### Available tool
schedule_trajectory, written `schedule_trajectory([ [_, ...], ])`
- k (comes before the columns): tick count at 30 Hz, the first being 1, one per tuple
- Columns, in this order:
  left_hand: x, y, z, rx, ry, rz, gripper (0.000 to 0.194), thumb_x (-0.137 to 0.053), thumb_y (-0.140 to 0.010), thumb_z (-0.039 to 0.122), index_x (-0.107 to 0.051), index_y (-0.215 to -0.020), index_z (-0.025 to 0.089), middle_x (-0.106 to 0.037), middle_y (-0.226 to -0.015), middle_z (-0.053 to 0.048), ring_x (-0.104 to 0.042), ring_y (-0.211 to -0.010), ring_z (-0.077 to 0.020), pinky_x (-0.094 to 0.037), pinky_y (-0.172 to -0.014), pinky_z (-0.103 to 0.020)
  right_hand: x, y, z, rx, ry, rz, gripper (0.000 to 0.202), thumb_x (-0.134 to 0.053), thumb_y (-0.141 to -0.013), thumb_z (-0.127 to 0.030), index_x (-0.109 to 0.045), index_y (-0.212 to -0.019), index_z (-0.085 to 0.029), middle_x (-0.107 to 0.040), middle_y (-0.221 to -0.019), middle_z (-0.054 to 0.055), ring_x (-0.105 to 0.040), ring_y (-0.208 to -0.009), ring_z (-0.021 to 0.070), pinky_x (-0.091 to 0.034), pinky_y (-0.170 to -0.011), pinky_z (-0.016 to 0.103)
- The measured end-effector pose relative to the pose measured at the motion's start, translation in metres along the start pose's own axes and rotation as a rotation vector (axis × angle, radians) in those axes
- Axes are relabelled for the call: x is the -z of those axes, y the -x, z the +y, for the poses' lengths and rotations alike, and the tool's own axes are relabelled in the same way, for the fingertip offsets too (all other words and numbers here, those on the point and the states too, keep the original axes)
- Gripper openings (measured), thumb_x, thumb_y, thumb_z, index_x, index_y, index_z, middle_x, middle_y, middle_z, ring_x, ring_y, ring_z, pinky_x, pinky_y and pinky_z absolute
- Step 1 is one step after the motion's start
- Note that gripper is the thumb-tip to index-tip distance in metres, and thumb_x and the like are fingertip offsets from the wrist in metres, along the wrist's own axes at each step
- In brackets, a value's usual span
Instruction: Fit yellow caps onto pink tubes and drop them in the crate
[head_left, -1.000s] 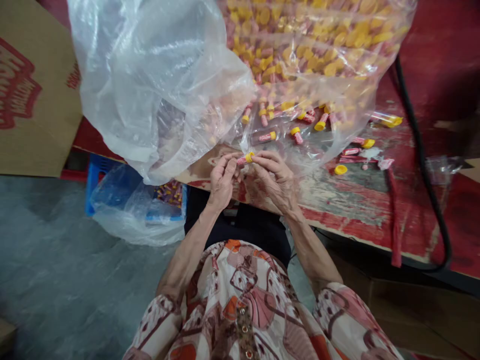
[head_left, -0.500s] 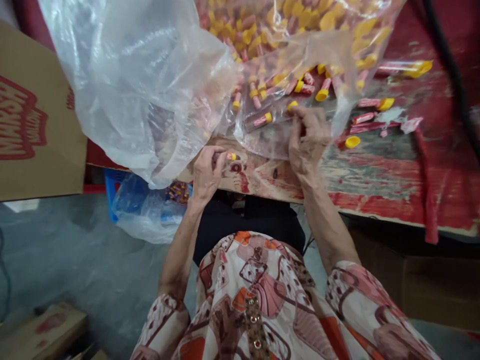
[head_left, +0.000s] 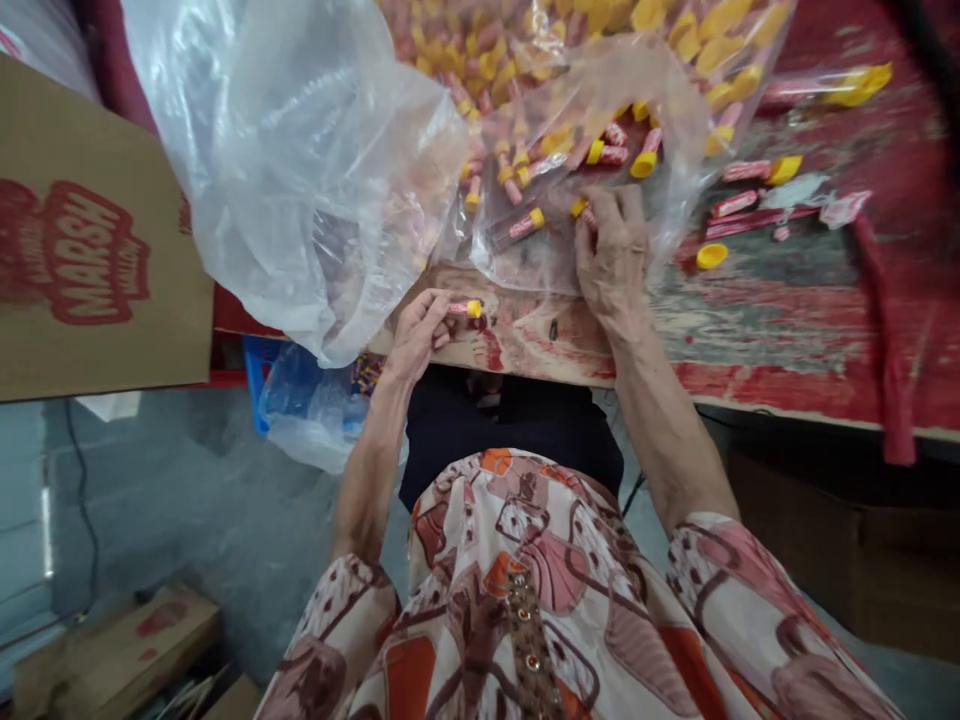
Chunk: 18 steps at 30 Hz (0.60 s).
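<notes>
Between the thumb and fingers of my left hand (head_left: 421,330) is a small pink-and-white tube with a yellow cap (head_left: 466,309), pointing right above the wooden table edge. My right hand (head_left: 615,255) is closed on another yellow-capped tube (head_left: 581,209), partly hidden by its fingers, at the mouth of a clear plastic bag (head_left: 517,265). A single capped tube (head_left: 525,226) lies between the hands on the plastic. Beyond them, many similar tubes (head_left: 510,170) are heaped in the bag.
Milky plastic sheeting (head_left: 300,150) bunches at left beside a cardboard box (head_left: 105,250). Loose tubes (head_left: 761,170), a yellow cap (head_left: 712,256) and a red strip (head_left: 885,330) lie on the worn red table (head_left: 787,340). Below the edge sits a blue basket (head_left: 259,380).
My left hand has turned so more of its tube shows. My right fingers have curled around a capped tube they were touching. The whole view has shifted slightly.
</notes>
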<state>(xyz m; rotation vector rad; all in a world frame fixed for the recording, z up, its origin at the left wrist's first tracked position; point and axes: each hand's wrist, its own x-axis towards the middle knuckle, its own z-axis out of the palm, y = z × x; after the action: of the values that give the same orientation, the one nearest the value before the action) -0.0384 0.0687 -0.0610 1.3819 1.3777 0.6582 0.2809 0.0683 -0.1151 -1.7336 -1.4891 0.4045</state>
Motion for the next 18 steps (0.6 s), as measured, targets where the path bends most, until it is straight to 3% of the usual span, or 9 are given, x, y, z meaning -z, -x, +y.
schedule_trajectory([
  [2, -0.014, 0.011, -0.008, -0.055, 0.007, 0.13, 0.032, -0.077, -0.116, 0.055, -0.075, -0.108, 0.024, -0.073, -0.088, -0.001, -0.064, -0.071, -0.0145, -0.054, -0.067, -0.024, 0.002, 0.001, -0.003, -0.007, 0.061, -0.008, 0.058, -0.043, -0.117, -0.018, -0.064, -0.171, -0.021, -0.068, -0.147, 0.017, -0.064, -0.135, 0.0278, -0.054, -0.127, 0.051],
  [4, -0.026, 0.023, -0.011, -0.136, -0.044, 0.173, 0.024, -0.082, -0.111, 0.046, -0.078, -0.106, 0.023, -0.082, -0.103, -0.005, -0.076, -0.093, -0.0181, -0.063, -0.087, -0.027, 0.004, 0.003, -0.005, -0.028, 0.133, -0.05, 0.063, -0.047, -0.112, -0.015, -0.065, -0.172, -0.017, -0.068, -0.141, 0.019, -0.066, -0.128, 0.0305, -0.055, -0.12, 0.051],
  [7, -0.024, 0.046, -0.017, -0.155, -0.013, 0.156, 0.023, -0.082, -0.108, 0.045, -0.081, -0.11, 0.022, -0.086, -0.112, -0.006, -0.081, -0.103, -0.0213, -0.066, -0.096, -0.03, 0.001, 0.003, 0.001, -0.087, 0.27, -0.006, 0.05, -0.056, -0.103, -0.015, -0.08, -0.146, -0.017, -0.069, -0.127, 0.019, -0.067, -0.114, 0.0327, -0.055, -0.104, 0.051],
  [8, -0.017, 0.055, -0.023, -0.13, 0.027, 0.218, 0.025, -0.082, -0.108, 0.047, -0.082, -0.111, 0.022, -0.085, -0.109, -0.006, -0.08, -0.099, -0.0207, -0.065, -0.092, -0.029, -0.002, 0.001, 0.006, -0.091, 0.295, 0.053, 0.045, -0.059, -0.098, -0.014, -0.082, -0.137, -0.018, -0.07, -0.122, 0.018, -0.067, -0.112, 0.0329, -0.054, -0.103, 0.051],
  [10, 0.003, 0.077, -0.041, -0.027, 0.135, 0.478, 0.03, -0.082, -0.109, 0.053, -0.08, -0.111, 0.023, -0.082, -0.1, -0.003, -0.078, -0.09, -0.0183, -0.063, -0.082, -0.026, -0.007, -0.004, 0.016, -0.077, 0.285, 0.15, 0.034, -0.064, -0.086, -0.013, -0.078, -0.116, -0.021, -0.069, -0.106, 0.013, -0.068, -0.108, 0.0346, -0.053, -0.101, 0.052],
  [12, 0.029, 0.096, -0.064, 0.162, 0.297, 0.794, 0.031, -0.081, -0.109, 0.055, -0.077, -0.109, 0.024, -0.076, -0.089, 0.0, -0.072, -0.079, -0.0156, -0.058, -0.072, -0.023, -0.009, -0.008, 0.022, -0.074, 0.238, 0.23, 0.028, -0.067, -0.077, -0.015, -0.067, -0.103, -0.027, -0.06, -0.088, 0.005, -0.068, -0.1, 0.0352, -0.054, -0.099, 0.053],
  [14, 0.055, 0.107, -0.088, 0.399, 0.495, 0.998, 0.028, -0.082, -0.109, 0.051, -0.074, -0.107, 0.024, -0.07, -0.082, 0.002, -0.066, -0.07, -0.0139, -0.052, -0.064, -0.021, -0.005, -0.012, 0.022, -0.083, 0.209, 0.292, 0.028, -0.068, -0.072, -0.017, -0.056, -0.093, -0.031, -0.047, -0.077, -0.001, -0.062, -0.083, 0.0323, -0.054, -0.095, 0.055],
  [16, 0.077, 0.108, -0.108, 0.572, 0.65, 1.052, 0.023, -0.085, -0.106, 0.041, -0.071, -0.104, 0.023, -0.068, -0.078, 0.002, -0.062, -0.065, -0.0136, -0.048, -0.059, -0.021, -0.002, -0.016, 0.015, -0.064, 0.186, 0.328, 0.026, -0.07, -0.075, -0.02, -0.052, -0.088, -0.032, -0.045, -0.075, -0.002, -0.052, -0.07, 0.0277, -0.053, -0.089, 0.057],
  [18, 0.092, 0.102, -0.123, 0.637, 0.735, 1.023, 0.02, -0.087, -0.101, 0.03, -0.069, -0.101, 0.022, -0.068, -0.077, 0.0, -0.063, -0.063, -0.0144, -0.048, -0.058, -0.022, -0.002, -0.023, 0.005, -0.022, 0.136, 0.328, 0.021, -0.072, -0.085, -0.028, -0.051, -0.086, -0.033, -0.054, -0.078, 0.003, -0.051, -0.068, 0.0257, -0.052, -0.083, 0.058],
])
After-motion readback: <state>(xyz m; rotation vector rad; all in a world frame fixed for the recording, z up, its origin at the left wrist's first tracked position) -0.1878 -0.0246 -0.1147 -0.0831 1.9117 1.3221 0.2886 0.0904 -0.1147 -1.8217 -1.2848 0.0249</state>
